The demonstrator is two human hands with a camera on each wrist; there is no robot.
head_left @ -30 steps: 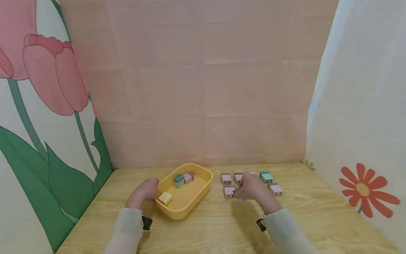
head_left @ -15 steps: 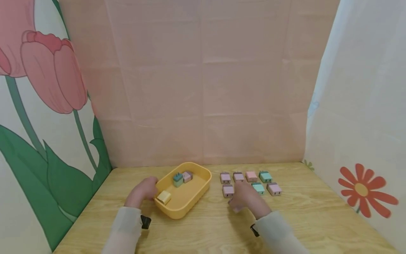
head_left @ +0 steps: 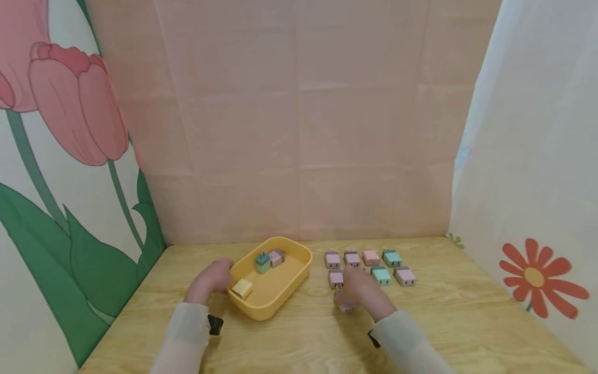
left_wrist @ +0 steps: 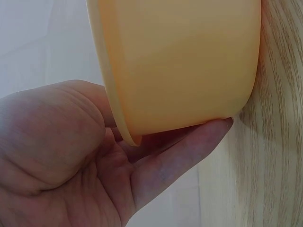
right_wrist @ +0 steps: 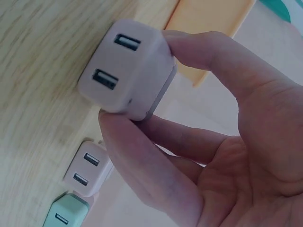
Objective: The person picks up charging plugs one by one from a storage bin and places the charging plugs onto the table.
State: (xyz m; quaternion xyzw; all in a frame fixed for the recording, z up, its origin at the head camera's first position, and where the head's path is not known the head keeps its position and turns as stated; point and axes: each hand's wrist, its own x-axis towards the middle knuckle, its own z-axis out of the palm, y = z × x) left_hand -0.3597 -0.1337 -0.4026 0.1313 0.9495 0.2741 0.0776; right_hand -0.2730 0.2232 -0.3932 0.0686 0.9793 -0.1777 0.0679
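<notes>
A yellow plastic basket [head_left: 261, 312] stands at a slant on the left of the table. My left hand [head_left: 211, 281] grips its left end, the rim lying between thumb and fingers in the left wrist view, with a finger along the outer wall [left_wrist: 184, 71]. Inside the basket are a green charger [head_left: 263, 263], a lilac charger [head_left: 276, 258] and a yellow charger [head_left: 243, 289]. My right hand [head_left: 365, 292] pinches a lilac USB charger [right_wrist: 125, 68] between thumb and fingers, its two ports facing the camera in the right wrist view. In the head view, the hand partly covers this charger.
Behind and beside my right hand, several chargers lie in two rows: lilac [head_left: 333, 260], pink [head_left: 371, 257] and green [head_left: 380, 276] among them. One lilac charger [head_left: 336, 279] sits just beyond the held one. A pink sheet [head_left: 299, 130] hangs behind the wooden table [head_left: 289, 348].
My right hand has moved left and nearer to me with the lilac charger, uncovering the pink charger and a green one. My left hand stays on the basket.
</notes>
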